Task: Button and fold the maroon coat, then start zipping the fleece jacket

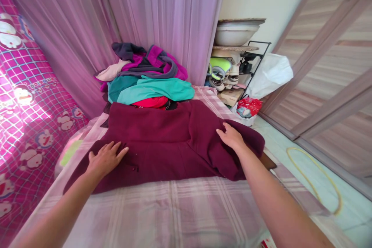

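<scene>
A thick maroon garment (162, 139), perhaps a coat, lies spread across a plaid-covered surface (174, 213). Small dark details, possibly buttons, show near its lower left. My left hand (106, 159) rests flat on the garment's left part, fingers spread and pointing away from me. On the right part, my right hand (231, 136) touches the cloth beside a bunched fold, thumb and forefinger apart; its other fingers are partly hidden. The garment's right end curls over in a rounded fold.
Behind the garment is a heap of clothes: a teal piece (157, 90), a red one (151, 102) and a purple-and-grey one (157, 62). A shoe rack (255, 62) with basins stands at the back right, near a wooden wardrobe (334, 66). A yellow hoop (314, 162) lies on the floor.
</scene>
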The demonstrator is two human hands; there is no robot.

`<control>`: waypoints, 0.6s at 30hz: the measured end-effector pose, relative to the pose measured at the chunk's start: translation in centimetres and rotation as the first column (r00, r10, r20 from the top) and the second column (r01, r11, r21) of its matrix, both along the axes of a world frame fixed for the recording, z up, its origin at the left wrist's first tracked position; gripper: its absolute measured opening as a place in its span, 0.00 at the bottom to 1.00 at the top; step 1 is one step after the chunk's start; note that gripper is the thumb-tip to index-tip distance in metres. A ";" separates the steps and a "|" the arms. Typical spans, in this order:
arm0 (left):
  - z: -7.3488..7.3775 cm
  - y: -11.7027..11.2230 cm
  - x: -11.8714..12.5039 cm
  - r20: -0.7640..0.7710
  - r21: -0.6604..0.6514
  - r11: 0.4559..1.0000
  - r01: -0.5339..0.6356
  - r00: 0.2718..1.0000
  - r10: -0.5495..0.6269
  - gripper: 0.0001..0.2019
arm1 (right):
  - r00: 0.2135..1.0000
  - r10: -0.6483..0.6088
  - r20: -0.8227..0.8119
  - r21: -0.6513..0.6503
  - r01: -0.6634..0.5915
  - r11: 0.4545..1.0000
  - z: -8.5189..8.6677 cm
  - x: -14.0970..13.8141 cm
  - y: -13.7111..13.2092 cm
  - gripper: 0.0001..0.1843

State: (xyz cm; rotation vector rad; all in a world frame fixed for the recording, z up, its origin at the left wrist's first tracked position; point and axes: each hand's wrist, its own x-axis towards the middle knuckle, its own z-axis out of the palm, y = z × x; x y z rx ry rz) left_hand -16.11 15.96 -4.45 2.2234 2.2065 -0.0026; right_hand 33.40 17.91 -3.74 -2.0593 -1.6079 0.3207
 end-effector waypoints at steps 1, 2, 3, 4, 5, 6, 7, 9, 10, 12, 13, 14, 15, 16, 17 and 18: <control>0.9 0.3 0.6 -0.015 0.009 1.000 0.005 1.000 -0.005 0.29 | 0.995 0.008 -0.094 -0.094 -0.017 0.995 0.2 0.6 0.7 0.27; 1.9 0.7 1.3 -0.031 0.025 1.000 0.007 0.999 -0.006 0.29 | 0.979 0.042 -0.197 -0.158 -0.074 0.985 0.4 1.0 1.3 0.25; 2.8 1.0 2.1 -0.047 0.049 0.999 0.018 0.999 -0.016 0.29 | 0.953 0.090 -0.289 -0.180 -0.146 0.973 0.7 1.2 1.8 0.24; 3.7 1.5 3.0 -0.062 0.080 0.995 0.056 0.997 -0.051 0.29 | 0.927 0.139 -0.347 -0.166 -0.207 0.964 1.3 1.0 2.2 0.23; 4.6 2.0 4.0 -0.079 0.110 0.988 0.107 0.992 -0.098 0.29 | 0.912 0.180 -0.368 -0.132 -0.243 0.961 2.0 0.6 2.6 0.23; 5.5 2.5 5.2 -0.098 0.140 0.978 0.156 0.985 -0.143 0.29 | 0.908 0.205 -0.365 -0.094 -0.255 0.962 2.8 0.0 2.9 0.23; 6.4 3.1 6.4 -0.120 0.172 0.964 0.204 0.975 -0.185 0.28 | 0.921 0.232 -0.314 -0.047 -0.259 0.965 3.8 -0.9 3.1 0.23; 8.3 4.4 9.2 -0.165 0.238 0.922 0.304 0.949 -0.270 0.26 | 0.930 0.302 -0.211 0.021 -0.305 0.952 6.0 -2.9 3.4 0.24; 9.3 5.0 10.8 -0.187 0.268 0.894 0.358 0.930 -0.316 0.26 | 0.909 0.407 -0.090 0.045 -0.405 0.913 7.0 -4.0 3.3 0.25; 11.1 6.4 14.2 -0.239 0.312 0.815 0.488 0.870 -0.430 0.27 | 0.826 0.564 0.011 0.043 -0.564 0.825 8.5 -6.1 2.7 0.24; 11.8 7.0 16.0 -0.280 0.320 0.767 0.555 0.829 -0.483 0.28 | 0.759 0.647 0.074 0.012 -0.649 0.760 9.1 -7.1 2.2 0.23; 12.4 7.6 17.7 -0.328 0.311 0.717 0.624 0.778 -0.535 0.30 | 0.680 0.719 0.144 -0.030 -0.723 0.690 9.4 -7.9 1.6 0.21; 12.7 8.1 19.2 -0.375 0.278 0.665 0.694 0.715 -0.590 0.31 | 0.600 0.772 0.208 -0.075 -0.777 0.624 9.5 -8.6 0.9 0.20; 12.9 8.6 20.6 -0.412 0.225 0.613 0.757 0.644 -0.645 0.32 | 0.527 0.808 0.264 -0.117 -0.814 0.569 9.6 -9.0 0.1 0.19; 12.9 9.0 21.6 -0.432 0.156 0.562 0.812 0.568 -0.701 0.32 | 0.475 0.825 0.305 -0.147 -0.833 0.534 9.5 -9.3 -0.7 0.18; 12.6 9.5 22.2 -0.434 0.081 0.516 0.853 0.496 -0.752 0.32 | 0.456 0.828 0.326 -0.160 -0.837 0.523 9.4 -9.3 -1.4 0.17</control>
